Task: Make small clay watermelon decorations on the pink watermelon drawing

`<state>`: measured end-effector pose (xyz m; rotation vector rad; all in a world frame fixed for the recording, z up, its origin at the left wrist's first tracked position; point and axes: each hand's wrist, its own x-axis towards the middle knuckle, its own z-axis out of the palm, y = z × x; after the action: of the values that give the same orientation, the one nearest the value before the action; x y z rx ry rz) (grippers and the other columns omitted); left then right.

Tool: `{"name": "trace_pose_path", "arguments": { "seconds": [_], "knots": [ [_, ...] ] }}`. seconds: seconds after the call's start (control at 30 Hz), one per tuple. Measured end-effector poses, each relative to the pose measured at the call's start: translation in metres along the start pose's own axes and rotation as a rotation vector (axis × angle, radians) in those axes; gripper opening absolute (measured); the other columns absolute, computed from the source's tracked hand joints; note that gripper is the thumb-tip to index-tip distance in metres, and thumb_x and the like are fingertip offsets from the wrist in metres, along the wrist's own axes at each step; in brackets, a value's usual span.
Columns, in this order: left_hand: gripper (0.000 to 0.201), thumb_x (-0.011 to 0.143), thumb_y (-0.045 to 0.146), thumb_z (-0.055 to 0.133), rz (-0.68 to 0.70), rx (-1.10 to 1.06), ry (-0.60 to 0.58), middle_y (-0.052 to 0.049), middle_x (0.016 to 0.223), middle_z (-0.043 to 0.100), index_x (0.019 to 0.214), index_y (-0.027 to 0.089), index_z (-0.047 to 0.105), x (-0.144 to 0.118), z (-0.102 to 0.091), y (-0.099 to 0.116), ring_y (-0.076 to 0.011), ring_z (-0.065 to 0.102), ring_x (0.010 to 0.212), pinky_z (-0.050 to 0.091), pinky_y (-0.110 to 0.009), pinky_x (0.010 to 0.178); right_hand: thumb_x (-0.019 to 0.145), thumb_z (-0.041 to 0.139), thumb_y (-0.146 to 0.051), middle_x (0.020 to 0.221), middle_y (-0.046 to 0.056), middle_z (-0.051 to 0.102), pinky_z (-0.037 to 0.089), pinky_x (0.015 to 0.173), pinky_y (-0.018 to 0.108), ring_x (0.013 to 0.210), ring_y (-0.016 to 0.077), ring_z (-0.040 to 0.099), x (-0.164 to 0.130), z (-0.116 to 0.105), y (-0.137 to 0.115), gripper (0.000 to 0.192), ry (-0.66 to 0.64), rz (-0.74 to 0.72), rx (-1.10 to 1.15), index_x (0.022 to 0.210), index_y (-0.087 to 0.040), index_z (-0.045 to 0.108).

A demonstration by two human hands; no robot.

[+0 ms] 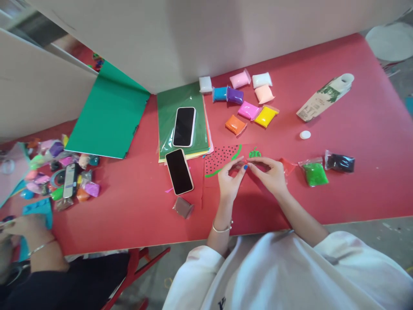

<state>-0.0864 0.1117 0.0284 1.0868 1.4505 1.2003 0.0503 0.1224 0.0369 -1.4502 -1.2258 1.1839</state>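
Note:
My left hand (pixel 229 180) and my right hand (pixel 270 174) meet at the fingertips, both pinched over the red table. Whatever sits between the fingers is too small to make out. A blue spot shows at my left thumb tip. Just beyond my left hand lies a watermelon slice (pixel 222 158) with a red body, black dots and a green rind, partly covered by my fingers. A small green striped shape with a curled top (pixel 254 152) lies beyond my fingertips. Beside my right wrist is a red clay packet (pixel 287 167), partly hidden.
Green clay (pixel 316 173) and black clay (pixel 340 163) packets lie right. An upright carton (pixel 325 98) stands behind a white cap (pixel 305 134). Several clay packets (pixel 248 110) lie ahead. Two phones (pixel 180 171) and green sheets (pixel 166 116) are left, with another person's hand (pixel 27 228) beyond.

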Motion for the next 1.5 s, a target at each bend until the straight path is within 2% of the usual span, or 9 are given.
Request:
{"name": "trace_pose_path", "arguments": {
  "seconds": [0.17, 0.37, 0.6, 0.8, 0.97, 1.17, 1.37, 1.5],
  "knots": [
    [0.029, 0.077, 0.036, 0.071, -0.004, -0.013, 0.0, -0.007, 0.089, 0.074, 0.101, 0.018, 0.072, 0.003, -0.001, -0.002, -0.0157, 0.069, 0.08, 0.057, -0.03, 0.08, 0.074, 0.072, -0.037, 0.09, 0.005, 0.075, 0.058, 0.085, 0.035, 0.085, 0.0208, 0.071, 0.002, 0.0, 0.001, 0.023, -0.015, 0.046, 0.021, 0.089, -0.02, 0.074],
    [0.027, 0.077, 0.034, 0.072, -0.023, 0.011, -0.067, -0.007, 0.092, 0.075, 0.1, 0.019, 0.073, 0.005, -0.005, -0.002, -0.0172, 0.071, 0.083, 0.058, -0.032, 0.082, 0.073, 0.072, -0.038, 0.089, 0.006, 0.075, 0.058, 0.085, 0.037, 0.085, 0.0215, 0.071, 0.004, -0.002, 0.001, 0.025, -0.023, 0.059, 0.029, 0.089, -0.02, 0.073],
    [0.018, 0.076, 0.031, 0.071, -0.039, 0.061, -0.061, -0.006, 0.091, 0.076, 0.089, 0.02, 0.075, 0.006, -0.008, 0.0, -0.0198, 0.072, 0.085, 0.057, -0.036, 0.087, 0.073, 0.072, -0.042, 0.088, 0.006, 0.075, 0.058, 0.083, 0.037, 0.084, 0.022, 0.071, 0.006, -0.005, 0.008, 0.027, -0.059, 0.061, -0.01, 0.088, -0.02, 0.074],
    [0.019, 0.077, 0.031, 0.071, -0.037, 0.023, -0.07, -0.007, 0.093, 0.075, 0.092, 0.019, 0.074, 0.005, -0.011, 0.002, -0.0184, 0.071, 0.086, 0.057, -0.033, 0.085, 0.073, 0.074, -0.041, 0.096, 0.006, 0.074, 0.057, 0.087, 0.036, 0.09, 0.0202, 0.07, 0.008, -0.004, 0.012, 0.036, -0.159, 0.081, 0.101, 0.102, -0.021, 0.07],
    [0.023, 0.079, 0.035, 0.069, -0.059, 0.012, -0.081, -0.008, 0.096, 0.075, 0.095, 0.019, 0.073, 0.003, -0.01, -0.001, -0.0179, 0.071, 0.086, 0.058, -0.031, 0.082, 0.073, 0.073, -0.045, 0.086, 0.006, 0.074, 0.059, 0.08, 0.034, 0.08, 0.0192, 0.07, 0.008, -0.005, 0.01, 0.032, -0.169, 0.064, 0.084, 0.092, -0.019, 0.071],
    [0.022, 0.078, 0.034, 0.07, -0.059, -0.014, -0.073, -0.008, 0.095, 0.075, 0.094, 0.019, 0.073, 0.001, -0.008, -0.005, -0.0181, 0.071, 0.087, 0.058, -0.031, 0.082, 0.073, 0.073, -0.043, 0.087, 0.006, 0.073, 0.058, 0.081, 0.034, 0.081, 0.0189, 0.07, 0.007, -0.006, 0.011, 0.032, -0.163, 0.034, 0.06, 0.093, -0.019, 0.07],
    [0.015, 0.08, 0.026, 0.066, 0.042, 0.154, -0.148, -0.005, 0.092, 0.075, 0.092, 0.021, 0.073, 0.014, -0.016, -0.001, -0.0172, 0.07, 0.083, 0.056, -0.032, 0.082, 0.079, 0.067, -0.037, 0.091, 0.004, 0.074, 0.056, 0.085, 0.035, 0.086, 0.0194, 0.07, 0.014, -0.007, 0.016, 0.028, -0.178, -0.035, -0.062, 0.102, -0.021, 0.07],
    [0.014, 0.079, 0.021, 0.065, 0.088, 0.318, -0.182, -0.003, 0.086, 0.075, 0.09, 0.023, 0.074, 0.025, -0.019, -0.001, -0.0161, 0.068, 0.074, 0.054, -0.029, 0.072, 0.081, 0.063, -0.031, 0.086, 0.003, 0.073, 0.056, 0.081, 0.033, 0.082, 0.0188, 0.07, 0.024, -0.006, 0.017, 0.016, -0.157, -0.114, -0.201, 0.091, -0.021, 0.07]
  ]
}}
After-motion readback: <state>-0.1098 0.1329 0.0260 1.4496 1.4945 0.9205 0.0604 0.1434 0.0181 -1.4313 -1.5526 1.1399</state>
